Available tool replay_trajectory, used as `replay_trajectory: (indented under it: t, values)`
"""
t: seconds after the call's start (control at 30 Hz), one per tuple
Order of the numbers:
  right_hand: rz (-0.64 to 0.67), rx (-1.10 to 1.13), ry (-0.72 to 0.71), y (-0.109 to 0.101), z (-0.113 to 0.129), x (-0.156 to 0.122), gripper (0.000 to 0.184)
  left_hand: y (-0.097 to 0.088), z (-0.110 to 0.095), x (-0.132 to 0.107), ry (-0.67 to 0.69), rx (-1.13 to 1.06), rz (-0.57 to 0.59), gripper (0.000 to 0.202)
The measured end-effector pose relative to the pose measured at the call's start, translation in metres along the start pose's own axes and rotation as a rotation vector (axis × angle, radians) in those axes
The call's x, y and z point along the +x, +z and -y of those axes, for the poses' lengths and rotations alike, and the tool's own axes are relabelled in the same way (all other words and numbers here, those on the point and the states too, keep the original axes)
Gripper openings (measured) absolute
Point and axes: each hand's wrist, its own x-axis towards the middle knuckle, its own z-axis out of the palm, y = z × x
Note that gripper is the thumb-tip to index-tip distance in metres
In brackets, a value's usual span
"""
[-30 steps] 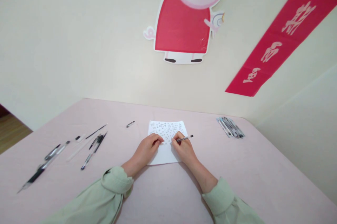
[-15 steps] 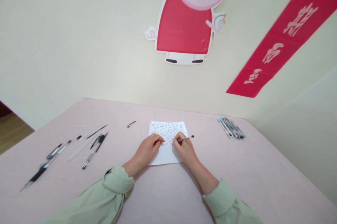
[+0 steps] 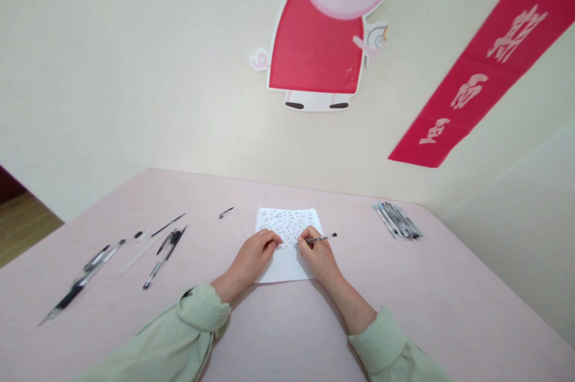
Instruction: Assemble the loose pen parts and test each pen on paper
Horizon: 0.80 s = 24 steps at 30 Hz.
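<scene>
A white sheet of paper (image 3: 283, 268) lies on the table, its upper part covered with rows of dark handwriting. My left hand (image 3: 257, 253) rests on its left side, fingers curled and close together, holding the sheet down. In my right hand (image 3: 318, 255) a slim pen (image 3: 324, 238) with a clear barrel and dark end is pinched. The pen slants, its end pointing right and its tip near the written lines. The exact tip is too small to make out.
A pink cloth covers the table (image 3: 278, 334). To the left lie a large pen (image 3: 85, 279), other pens (image 3: 165, 256) and loose pen parts. A pen cap (image 3: 226, 212) is left of the sheet. A bundle of pens (image 3: 398, 220) lies at right. Behind stands a wall with a pig cutout (image 3: 317, 47).
The whole view has shifted slightly. My right hand and the pen have moved a little against the paper, with the pen tilted slightly flatter. My left hand stays in place on the sheet.
</scene>
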Motion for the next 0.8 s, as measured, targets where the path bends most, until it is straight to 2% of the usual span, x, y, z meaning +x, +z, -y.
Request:
replay_trajectory:
  t: [0.67,0.8]
  values:
    - [0.029,-0.055,-0.001,-0.0006,0.0023,-0.0013,0.012,-0.0013,-0.0018,-0.0002,0.008,0.014,-0.01,0.023]
    - [0.03,0.001,0.007,-0.0019,0.0039,-0.0014,0.011,-0.0009,-0.0011,-0.0001,0.008,0.017,-0.007,0.023]
